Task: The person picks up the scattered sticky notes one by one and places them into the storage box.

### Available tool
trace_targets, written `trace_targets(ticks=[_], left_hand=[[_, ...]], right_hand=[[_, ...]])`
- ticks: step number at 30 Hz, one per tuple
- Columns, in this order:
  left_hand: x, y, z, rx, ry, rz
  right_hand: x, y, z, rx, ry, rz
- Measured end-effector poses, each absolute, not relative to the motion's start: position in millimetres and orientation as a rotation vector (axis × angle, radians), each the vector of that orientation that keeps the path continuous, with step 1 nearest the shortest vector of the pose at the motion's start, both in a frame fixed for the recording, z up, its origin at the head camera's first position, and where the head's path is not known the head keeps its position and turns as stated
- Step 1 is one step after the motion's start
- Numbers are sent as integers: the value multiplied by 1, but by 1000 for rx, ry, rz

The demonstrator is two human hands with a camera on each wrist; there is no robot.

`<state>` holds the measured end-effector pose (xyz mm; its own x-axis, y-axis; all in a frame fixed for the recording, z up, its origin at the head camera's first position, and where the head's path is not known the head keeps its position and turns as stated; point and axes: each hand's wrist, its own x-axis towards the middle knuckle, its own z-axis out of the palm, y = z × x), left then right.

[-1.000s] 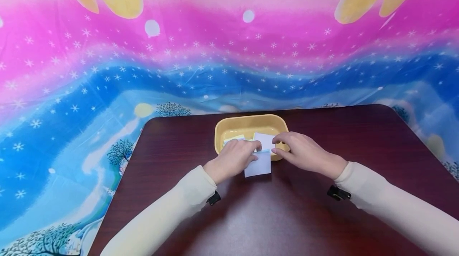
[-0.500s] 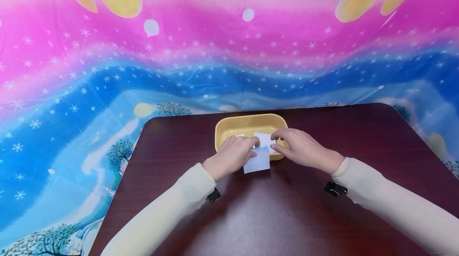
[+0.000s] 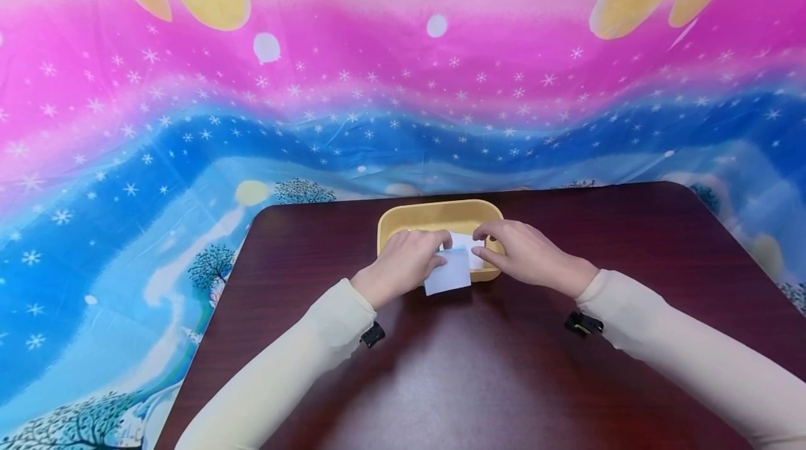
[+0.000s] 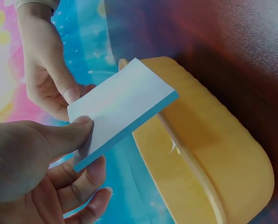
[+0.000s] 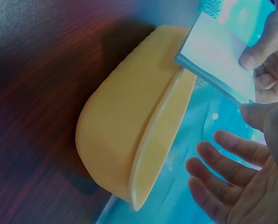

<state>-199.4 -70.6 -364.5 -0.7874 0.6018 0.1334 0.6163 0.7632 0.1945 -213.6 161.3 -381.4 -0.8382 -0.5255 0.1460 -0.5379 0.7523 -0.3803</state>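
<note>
My left hand [image 3: 403,261] grips a small square note pad [image 3: 448,273], white-faced with blue edges, over the near rim of a yellow plastic box [image 3: 390,219]. In the left wrist view its thumb presses on the pad's white face [image 4: 122,98], with fingers underneath. My right hand [image 3: 535,254] is just right of the pad. In the right wrist view its thumb [image 5: 255,115] overlaps a corner of the pad, while its other fingers [image 5: 223,163] are spread and hold nothing. Behind the pad, a white piece of paper [image 3: 476,254] shows in the box.
The box stands near the back edge of a dark red-brown wooden table [image 3: 453,380]. Beyond the table hangs a pink and blue snowflake-patterned cloth [image 3: 403,86]. Black straps [image 3: 582,324] are worn at the cuffs of the pale sleeves.
Both hands have shifted slightly left and away from me. The pad has moved with the left hand, closer over the box's near rim. The box has stayed in place.
</note>
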Motion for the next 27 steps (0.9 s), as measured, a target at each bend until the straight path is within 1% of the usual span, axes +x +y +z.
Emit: trace_targets(ticks=[19,27], left_hand=[[-209,-75,-355,-913,-2951,-418],[-217,-80,-356,-848,-2951,-374]], right_hand=[[-227,157,-382,848,-2938,655],[-229,155,-382,863,-2939,655]])
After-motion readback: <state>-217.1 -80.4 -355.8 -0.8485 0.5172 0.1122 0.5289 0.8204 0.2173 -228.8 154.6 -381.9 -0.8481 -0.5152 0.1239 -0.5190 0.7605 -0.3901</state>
